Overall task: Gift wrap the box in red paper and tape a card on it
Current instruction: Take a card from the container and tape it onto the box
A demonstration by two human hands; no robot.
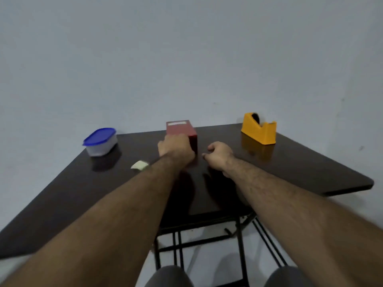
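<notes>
Counter (300,168): dark brown surface set against a pale wall (186,48), carried on a black folding frame (207,239) visible below its near edge. Both forearms extend over the surface from the near side. Left hand (176,149): placed against the near face of the red-wrapped box (182,129), back of the hand up; the fingers lie on the box's near side and are hidden, so whether this grip clasps the box or merely presses it cannot be told. Right hand (219,153): fingers curled inward, just right of the box and apart from it; whether anything is pinched in this grip cannot be told. Box: upright near the far edge at centre, with a pale strip on its top face. Yellow tape dispenser (259,130): far right, well apart from the box. Clear tub with blue lid (100,141): far left. Small pale card (139,165): flat on the counter, just left of the left forearm.
</notes>
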